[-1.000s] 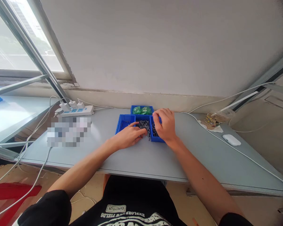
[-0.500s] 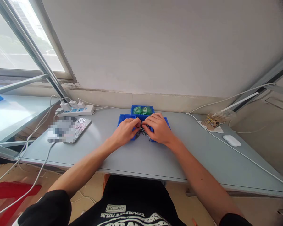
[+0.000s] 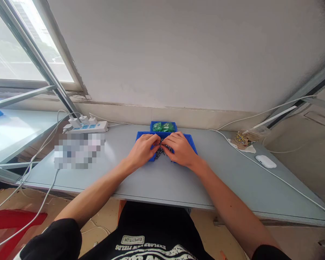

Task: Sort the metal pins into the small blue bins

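Note:
My left hand (image 3: 144, 150) and my right hand (image 3: 179, 150) meet fingertip to fingertip over small dark metal parts (image 3: 159, 154) in the middle of the grey table. Both hands are pinched around something small, dark and thin, too small to name. Blue bins (image 3: 189, 139) lie beneath and behind the hands, partly covered by them. Against the wall, a smaller blue bin (image 3: 151, 126) holds green packets (image 3: 168, 127).
On the left of the table (image 3: 162, 184) stand a white power strip (image 3: 97, 127) with plugs and a blurred-out item. At the right are a plastic cup (image 3: 243, 139) on a tissue, a white case (image 3: 265, 161) and a long white cable (image 3: 281, 177).
Both hands have shifted slightly, and the fingers of my right hand are lower and more curled. The fingertips of the two hands are still close together.

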### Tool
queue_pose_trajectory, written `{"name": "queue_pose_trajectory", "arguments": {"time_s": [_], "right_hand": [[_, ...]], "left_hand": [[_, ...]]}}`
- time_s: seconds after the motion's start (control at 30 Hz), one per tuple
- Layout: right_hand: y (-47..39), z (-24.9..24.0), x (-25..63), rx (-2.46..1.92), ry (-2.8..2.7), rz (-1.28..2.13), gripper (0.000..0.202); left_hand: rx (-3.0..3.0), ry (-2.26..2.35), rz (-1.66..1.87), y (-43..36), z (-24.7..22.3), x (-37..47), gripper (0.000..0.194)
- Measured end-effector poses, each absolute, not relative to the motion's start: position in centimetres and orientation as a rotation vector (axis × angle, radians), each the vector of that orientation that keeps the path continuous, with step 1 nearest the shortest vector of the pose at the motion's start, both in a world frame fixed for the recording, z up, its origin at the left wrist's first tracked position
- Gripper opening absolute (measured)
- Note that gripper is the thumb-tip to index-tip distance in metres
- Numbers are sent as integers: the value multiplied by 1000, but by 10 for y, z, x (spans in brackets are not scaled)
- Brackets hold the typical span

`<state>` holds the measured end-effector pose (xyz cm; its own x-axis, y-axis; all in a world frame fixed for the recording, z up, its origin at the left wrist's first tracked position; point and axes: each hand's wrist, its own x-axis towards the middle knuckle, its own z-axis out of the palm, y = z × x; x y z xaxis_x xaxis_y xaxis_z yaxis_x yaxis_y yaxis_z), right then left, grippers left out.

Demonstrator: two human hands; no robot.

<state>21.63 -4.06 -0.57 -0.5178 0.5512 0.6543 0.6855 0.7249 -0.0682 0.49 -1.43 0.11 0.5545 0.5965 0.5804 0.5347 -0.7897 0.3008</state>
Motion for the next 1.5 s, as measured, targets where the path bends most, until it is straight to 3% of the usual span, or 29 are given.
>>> {"name": "queue_pose_trajectory", "arguments": {"time_s": [0.27,0.57,0.9,1.2,1.5], "right_hand": [[-37,-6,220,-1012,-2136,-347,11],[-36,-8,221,-1045,-2130,-362,8],[-38,-8,220,-1002,-2145,-321,12],[-37,-7,220,-1038,-2179,-261,28],[-39,-8,220,-1000,-2176,-220,7]], "left_hand": [[2780,991,1038,-11,0,6,20],[2801,1002,990,-17,3,7,21],[2797,1037,1010,-15,1,7,21],[2815,1009,1030,-16,2,8,21],[2817,999,1050,-16,2,8,19]]}}
